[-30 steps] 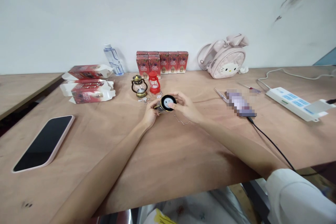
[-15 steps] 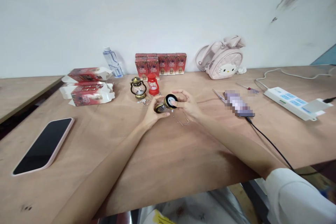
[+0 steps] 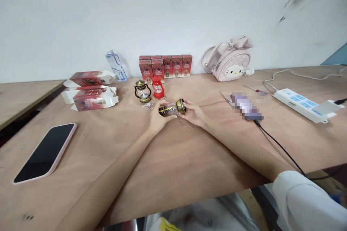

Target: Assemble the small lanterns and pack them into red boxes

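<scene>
A small black-and-gold lantern (image 3: 171,109) with a clear middle lies sideways between my hands, above the wooden table (image 3: 173,166). My left hand (image 3: 158,117) is closed round its left end. The fingers of my right hand (image 3: 194,114) are closed on the right end, a gold-coloured base. Just beyond stand a bronze lantern (image 3: 142,92) and a red lantern (image 3: 157,87), both upright. A bent thin wire (image 3: 187,125) lies on the table below my right hand. Small bits (image 3: 148,105) lie near the bronze lantern; their kind is unclear.
Several red printed boxes (image 3: 177,66) stand against the wall, with opened boxes (image 3: 93,97) and a water bottle (image 3: 116,65) to their left. A phone (image 3: 46,153) lies at left. Rightward are a pink bag (image 3: 233,65), a blurred device (image 3: 246,106), screwdrivers (image 3: 255,89) and a power strip (image 3: 299,104).
The lantern has turned: its round black underside faced me earlier, and now its side shows with the base pointing right. My right thumb has come off the underside.
</scene>
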